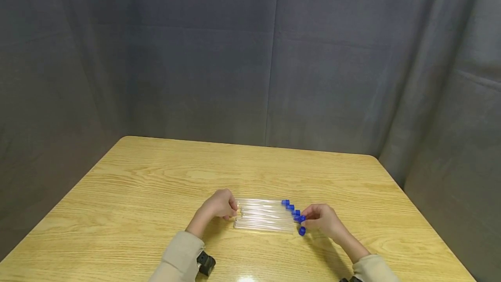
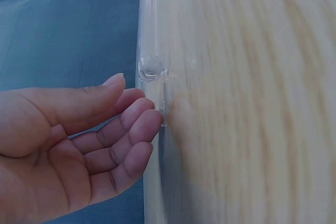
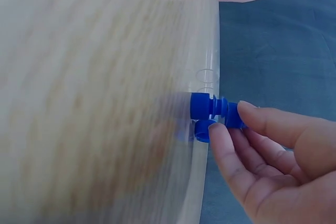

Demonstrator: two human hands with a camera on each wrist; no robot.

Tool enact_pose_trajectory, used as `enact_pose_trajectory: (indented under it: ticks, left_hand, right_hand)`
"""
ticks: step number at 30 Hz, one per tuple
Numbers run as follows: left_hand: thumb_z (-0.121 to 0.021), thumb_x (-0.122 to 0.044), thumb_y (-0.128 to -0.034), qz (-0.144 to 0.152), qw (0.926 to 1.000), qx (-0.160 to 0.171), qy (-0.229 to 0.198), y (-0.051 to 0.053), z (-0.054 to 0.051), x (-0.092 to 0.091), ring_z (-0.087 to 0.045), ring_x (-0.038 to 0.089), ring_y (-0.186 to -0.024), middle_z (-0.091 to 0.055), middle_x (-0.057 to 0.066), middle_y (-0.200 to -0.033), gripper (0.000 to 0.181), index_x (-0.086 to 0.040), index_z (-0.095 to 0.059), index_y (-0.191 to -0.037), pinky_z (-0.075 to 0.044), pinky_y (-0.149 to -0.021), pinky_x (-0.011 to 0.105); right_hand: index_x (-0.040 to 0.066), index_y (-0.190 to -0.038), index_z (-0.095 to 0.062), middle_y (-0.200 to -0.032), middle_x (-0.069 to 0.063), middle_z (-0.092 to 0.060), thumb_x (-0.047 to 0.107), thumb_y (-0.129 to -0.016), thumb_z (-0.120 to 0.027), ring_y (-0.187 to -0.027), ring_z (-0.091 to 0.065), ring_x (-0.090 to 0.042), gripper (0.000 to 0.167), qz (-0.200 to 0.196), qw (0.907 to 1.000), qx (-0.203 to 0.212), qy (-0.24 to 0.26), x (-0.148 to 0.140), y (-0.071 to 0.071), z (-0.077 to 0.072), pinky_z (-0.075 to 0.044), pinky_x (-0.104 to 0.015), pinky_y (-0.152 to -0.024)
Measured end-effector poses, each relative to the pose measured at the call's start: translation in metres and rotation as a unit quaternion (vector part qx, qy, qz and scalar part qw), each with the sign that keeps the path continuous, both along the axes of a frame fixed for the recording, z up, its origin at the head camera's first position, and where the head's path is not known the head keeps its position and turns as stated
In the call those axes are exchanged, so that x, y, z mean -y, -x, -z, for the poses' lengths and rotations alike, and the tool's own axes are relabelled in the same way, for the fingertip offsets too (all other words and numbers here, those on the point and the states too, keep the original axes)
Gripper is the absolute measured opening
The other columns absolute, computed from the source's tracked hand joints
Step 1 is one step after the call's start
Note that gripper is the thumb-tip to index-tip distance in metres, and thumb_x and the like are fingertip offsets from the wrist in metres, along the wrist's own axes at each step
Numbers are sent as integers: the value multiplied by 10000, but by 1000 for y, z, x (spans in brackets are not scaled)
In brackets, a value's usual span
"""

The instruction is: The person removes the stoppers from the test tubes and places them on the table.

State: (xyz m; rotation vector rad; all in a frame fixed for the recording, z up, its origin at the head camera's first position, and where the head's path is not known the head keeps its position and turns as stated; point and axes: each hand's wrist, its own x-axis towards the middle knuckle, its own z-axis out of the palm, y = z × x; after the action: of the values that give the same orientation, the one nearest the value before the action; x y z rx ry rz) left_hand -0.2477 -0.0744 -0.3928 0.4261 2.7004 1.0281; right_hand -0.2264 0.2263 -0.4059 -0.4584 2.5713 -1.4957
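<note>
Several clear test tubes [image 1: 264,214] lie side by side on the table, with blue caps [image 1: 290,207] at or near their right ends. My right hand [image 1: 322,221] is at these caps. In the right wrist view, its thumb and fingers pinch a blue cap [image 3: 234,115], and the index fingertip is at another blue cap [image 3: 203,130]. Whether each cap sits inside a tube cannot be told. My left hand [image 1: 219,205] is by the tubes' left ends. Its fingers are loosely bent in the left wrist view, beside a tube's rounded end [image 2: 152,67], and no held thing shows.
The wooden table [image 1: 156,177] extends around the tubes on all sides. Grey curtains [image 1: 203,77] hang behind it and at both sides. One blue cap [image 1: 302,231] stands apart at the front right of the tubes.
</note>
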Motion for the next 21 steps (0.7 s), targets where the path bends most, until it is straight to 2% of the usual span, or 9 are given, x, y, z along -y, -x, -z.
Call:
enact_pose_trajectory:
  ticks: [5,13,21]
  left_hand:
    - [-671,28,-760,-11,10000,11,-13,0,0,1,-587,169,-522,-568,23,-636,38,12,-642,-778,-448,-473,237]
    - [-671,35,-756,-1,10000,29,-27,0,1,1,-580,160,-524,-565,22,-642,40,18,-644,-780,-440,-469,231]
    - [-673,28,-755,-15,10000,17,-19,1,2,1,-577,157,-526,-561,21,-639,42,11,-642,-778,-435,-469,228]
  right_hand:
    - [-111,-855,-594,-753,-69,-594,-57,-737,-663,-668,-548,-172,147,-78,9997,-152,-170,1,2,2,-478,-246,-553]
    - [-124,-871,-580,-763,-113,-586,-101,-743,-636,-668,-573,-189,141,-100,9999,95,-97,2,2,4,-523,-317,-572]
    - [-118,-891,-575,-745,-62,-560,-86,-758,-619,-646,-577,-195,144,-82,9995,202,-209,4,2,1,-522,-311,-560]
